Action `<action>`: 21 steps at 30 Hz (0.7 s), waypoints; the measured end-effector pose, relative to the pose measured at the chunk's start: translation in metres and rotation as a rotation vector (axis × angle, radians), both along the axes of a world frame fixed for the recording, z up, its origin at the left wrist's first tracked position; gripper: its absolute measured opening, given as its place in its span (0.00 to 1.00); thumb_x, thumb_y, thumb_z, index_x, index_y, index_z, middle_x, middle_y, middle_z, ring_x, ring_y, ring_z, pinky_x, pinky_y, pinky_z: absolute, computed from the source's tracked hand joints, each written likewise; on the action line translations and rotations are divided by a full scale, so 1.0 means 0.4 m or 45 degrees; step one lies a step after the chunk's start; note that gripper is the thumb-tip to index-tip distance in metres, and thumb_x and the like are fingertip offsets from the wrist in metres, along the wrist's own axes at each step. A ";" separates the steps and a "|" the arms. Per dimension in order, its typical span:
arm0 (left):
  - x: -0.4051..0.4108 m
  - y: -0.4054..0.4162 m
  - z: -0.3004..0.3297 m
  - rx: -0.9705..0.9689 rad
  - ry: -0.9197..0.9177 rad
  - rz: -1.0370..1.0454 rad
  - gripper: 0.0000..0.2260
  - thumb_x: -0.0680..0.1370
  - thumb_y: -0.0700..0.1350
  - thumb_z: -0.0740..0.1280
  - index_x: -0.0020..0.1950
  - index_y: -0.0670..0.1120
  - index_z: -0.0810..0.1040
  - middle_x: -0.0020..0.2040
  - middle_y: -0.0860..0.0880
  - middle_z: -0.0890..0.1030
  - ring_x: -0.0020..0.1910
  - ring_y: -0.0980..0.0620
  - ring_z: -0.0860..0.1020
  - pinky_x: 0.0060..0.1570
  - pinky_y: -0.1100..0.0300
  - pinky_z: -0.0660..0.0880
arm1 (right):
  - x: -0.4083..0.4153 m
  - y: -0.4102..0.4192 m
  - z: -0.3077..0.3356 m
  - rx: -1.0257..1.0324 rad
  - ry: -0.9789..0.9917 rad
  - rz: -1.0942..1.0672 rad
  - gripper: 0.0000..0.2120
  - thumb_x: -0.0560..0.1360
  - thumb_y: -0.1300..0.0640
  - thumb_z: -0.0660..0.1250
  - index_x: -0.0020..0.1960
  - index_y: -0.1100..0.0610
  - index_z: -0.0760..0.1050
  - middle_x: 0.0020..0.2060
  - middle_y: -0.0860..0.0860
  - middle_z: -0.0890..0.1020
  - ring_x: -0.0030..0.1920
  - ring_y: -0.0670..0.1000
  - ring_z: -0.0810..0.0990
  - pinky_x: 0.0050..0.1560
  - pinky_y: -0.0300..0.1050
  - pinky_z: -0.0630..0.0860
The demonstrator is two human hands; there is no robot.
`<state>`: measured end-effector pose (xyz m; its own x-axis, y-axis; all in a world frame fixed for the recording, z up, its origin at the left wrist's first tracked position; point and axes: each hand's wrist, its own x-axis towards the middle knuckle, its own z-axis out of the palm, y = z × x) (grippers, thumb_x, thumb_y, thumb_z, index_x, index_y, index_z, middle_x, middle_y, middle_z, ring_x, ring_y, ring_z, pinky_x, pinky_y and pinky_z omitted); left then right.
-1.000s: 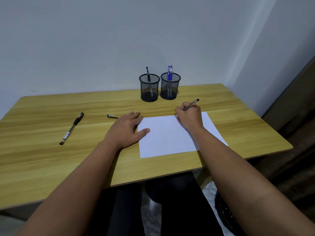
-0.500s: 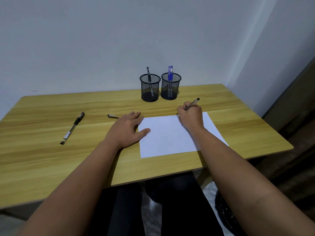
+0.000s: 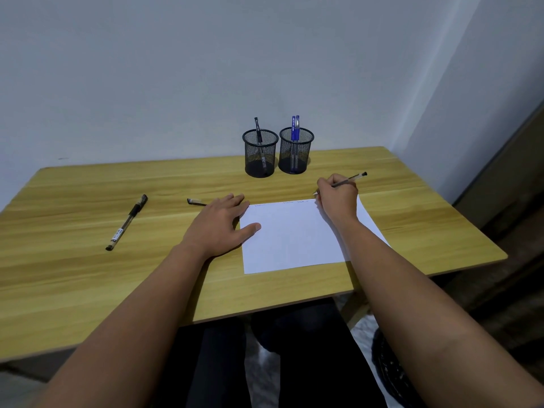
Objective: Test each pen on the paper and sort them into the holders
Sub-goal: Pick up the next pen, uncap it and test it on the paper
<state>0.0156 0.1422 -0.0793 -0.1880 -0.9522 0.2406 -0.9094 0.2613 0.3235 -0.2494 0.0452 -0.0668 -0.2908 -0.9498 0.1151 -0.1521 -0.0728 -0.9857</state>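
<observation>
So the person's right hand (image 3: 338, 198) is curled around a pen (image 3: 348, 180) in a normal writing grip, fingers wrapped tight on the barrel. The tip is down at the far edge of the white paper (image 3: 294, 237), right around the far right part of the sheet, and the back end of the pen sticks up and out to the right. There are a few faint scribbles along that far edge, too small to read.

The left hand (image 3: 219, 225) lies flat, palm down, fingers loosely spread and holding nothing. It sits mostly on the wooden table (image 3: 73, 275), with the thumb resting on the left edge of the paper.

Just beyond the left hand's fingertips there's a pen cap (image 3: 195, 202) lying on the table. Further left, well apart from everything else, a black pen (image 3: 127, 222) lies with its cap on, angled with one end toward the far right.

At the far side of the table, near the wall, two black mesh holders stand upright just beside each other; can't tell if they actually touch. The left holder (image 3: 260, 153) has one black pen in it, leaning a bit. The right holder (image 3: 296, 151) has blue pens (image 3: 295, 128) in it, looks like two standing close together.
</observation>
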 end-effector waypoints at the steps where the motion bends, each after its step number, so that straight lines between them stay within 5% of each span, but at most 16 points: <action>1: 0.000 -0.001 0.000 0.001 -0.003 -0.001 0.32 0.79 0.65 0.63 0.77 0.49 0.69 0.79 0.49 0.65 0.80 0.49 0.58 0.76 0.52 0.56 | 0.001 0.001 0.001 -0.005 -0.011 0.005 0.18 0.77 0.67 0.66 0.31 0.57 0.66 0.24 0.54 0.73 0.27 0.54 0.76 0.26 0.40 0.72; 10: 0.001 -0.002 -0.002 0.007 0.007 -0.005 0.33 0.77 0.67 0.61 0.77 0.49 0.70 0.79 0.49 0.65 0.80 0.49 0.59 0.77 0.49 0.59 | 0.006 0.002 0.005 0.004 -0.072 0.082 0.20 0.80 0.65 0.69 0.32 0.59 0.67 0.28 0.59 0.74 0.30 0.56 0.76 0.27 0.40 0.73; 16: 0.002 0.001 0.007 0.007 -0.015 -0.016 0.33 0.77 0.67 0.61 0.74 0.47 0.72 0.76 0.49 0.70 0.78 0.47 0.63 0.74 0.50 0.62 | 0.010 0.003 0.045 0.155 -0.134 0.178 0.18 0.82 0.59 0.72 0.37 0.60 0.70 0.23 0.54 0.77 0.19 0.46 0.73 0.20 0.36 0.67; 21: 0.006 0.018 0.017 -0.046 0.150 0.011 0.36 0.77 0.68 0.61 0.79 0.48 0.65 0.78 0.51 0.68 0.78 0.49 0.62 0.74 0.49 0.64 | 0.031 0.018 0.103 0.073 -0.187 0.191 0.21 0.81 0.59 0.74 0.35 0.59 0.69 0.24 0.51 0.73 0.20 0.41 0.72 0.26 0.33 0.71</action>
